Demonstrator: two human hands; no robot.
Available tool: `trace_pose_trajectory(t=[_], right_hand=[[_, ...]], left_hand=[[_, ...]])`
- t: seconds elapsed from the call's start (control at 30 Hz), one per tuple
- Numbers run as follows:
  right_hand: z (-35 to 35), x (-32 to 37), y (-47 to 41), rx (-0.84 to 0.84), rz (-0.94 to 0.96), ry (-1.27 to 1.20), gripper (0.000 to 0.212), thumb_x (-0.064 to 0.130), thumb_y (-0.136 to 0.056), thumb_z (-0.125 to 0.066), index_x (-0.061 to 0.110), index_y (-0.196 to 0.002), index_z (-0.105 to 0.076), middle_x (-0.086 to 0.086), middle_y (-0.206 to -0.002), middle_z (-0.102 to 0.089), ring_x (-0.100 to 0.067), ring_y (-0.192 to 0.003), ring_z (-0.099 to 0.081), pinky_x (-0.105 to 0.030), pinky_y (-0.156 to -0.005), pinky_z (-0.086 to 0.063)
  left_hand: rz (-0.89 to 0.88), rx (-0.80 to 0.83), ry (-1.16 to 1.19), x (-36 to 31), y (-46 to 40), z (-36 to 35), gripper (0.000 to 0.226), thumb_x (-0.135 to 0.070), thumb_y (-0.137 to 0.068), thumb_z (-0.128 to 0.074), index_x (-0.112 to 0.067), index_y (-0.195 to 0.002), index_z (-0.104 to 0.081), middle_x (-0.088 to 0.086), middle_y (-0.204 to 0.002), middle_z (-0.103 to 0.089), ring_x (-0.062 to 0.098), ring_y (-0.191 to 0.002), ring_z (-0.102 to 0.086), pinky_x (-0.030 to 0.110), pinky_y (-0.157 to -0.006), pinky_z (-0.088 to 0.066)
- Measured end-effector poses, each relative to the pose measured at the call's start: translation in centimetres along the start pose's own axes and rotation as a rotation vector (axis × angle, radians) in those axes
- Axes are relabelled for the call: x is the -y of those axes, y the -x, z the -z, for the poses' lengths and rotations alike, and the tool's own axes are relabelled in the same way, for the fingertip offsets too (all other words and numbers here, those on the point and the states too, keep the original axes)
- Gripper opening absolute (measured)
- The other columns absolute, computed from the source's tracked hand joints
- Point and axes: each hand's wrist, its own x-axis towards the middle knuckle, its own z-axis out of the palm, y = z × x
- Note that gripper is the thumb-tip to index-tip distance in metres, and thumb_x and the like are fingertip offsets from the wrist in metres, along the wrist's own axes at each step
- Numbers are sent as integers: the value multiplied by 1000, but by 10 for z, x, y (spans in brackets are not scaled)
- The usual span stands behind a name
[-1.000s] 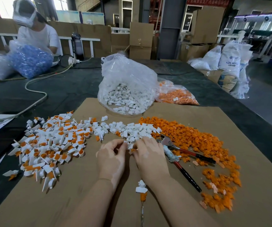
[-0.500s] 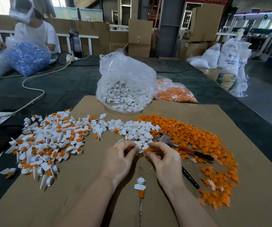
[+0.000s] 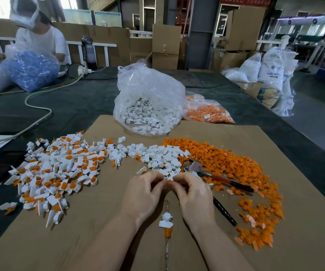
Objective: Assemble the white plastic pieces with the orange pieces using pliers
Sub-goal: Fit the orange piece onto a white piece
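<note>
My left hand and my right hand meet fingertip to fingertip over the cardboard sheet. Between them they pinch a small white plastic piece with an orange piece under it. A second white piece sticks up by my left fingers. Loose white pieces lie just beyond my hands, loose orange pieces to the right. Pliers with red-and-black handles lie beside my right hand. One white piece on an orange one stands between my wrists.
A heap of joined white-and-orange pieces covers the left of the sheet. A clear bag of white pieces and a bag of orange pieces stand behind. Another person sits far left with a bag of blue parts. A cable crosses the dark table.
Both hands have drawn back from the white pile toward me, lifting a white piece and an orange piece between the fingertips. The pliers have not moved.
</note>
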Motion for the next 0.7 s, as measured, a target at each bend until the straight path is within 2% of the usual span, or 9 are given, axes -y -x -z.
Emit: trace_pose_trajectory(t=[0.1,0.2,0.3,0.43,0.6,0.7], right_hand=[[0,2,1,-41,93,65,4,12,-84,-68,14,-87,-69,8,-79,-63,-8,-77,-58,-25,-70,-50],[0,4,3,-64,150,89,3,9,-83,-69,12,-85,-69,4,-78,-64,-9,-74,-58,-25,-67,-51],[0,3,3,-60,144,82,2,10,-82,-69,12,-84,-68,4,-77,-64,-9,-72,-57,-24,-66,-51],[-1,1,2,-33,137,83,2,10,-83,-69,10,-83,-67,3,-76,-64,-10,-72,-57,-25,-66,-50],[-2,0,2,3,155,81,5,5,-81,-69,7,-77,-66,0,-73,-64,-13,-68,-57,-30,-62,-50],[-2,-2,1,12,141,68,3,9,-82,-69,10,-80,-67,2,-74,-65,-12,-70,-58,-30,-64,-51]], left_hand=[[-20,6,-45,-1,2,0,6,-26,-86,-64,-23,-84,-69,-18,-69,-62,1,-69,-58,15,-64,-45],[28,34,3,-3,2,0,8,-25,-86,-64,-28,-79,-66,-16,-71,-63,0,-70,-59,15,-63,-45],[119,88,105,-4,-1,2,20,-20,-85,-65,-32,-71,-60,-12,-67,-63,-3,-65,-57,8,-58,-40],[159,124,160,-5,-2,4,18,-14,-85,-66,-25,-70,-62,-8,-62,-61,-2,-57,-53,9,-55,-39],[169,147,178,-5,-2,1,18,-10,-83,-67,-19,-68,-60,1,-64,-62,8,-59,-54,17,-56,-42],[198,168,213,-4,-2,2,17,-9,-85,-64,-17,-70,-60,1,-65,-64,11,-62,-58,23,-62,-45]])
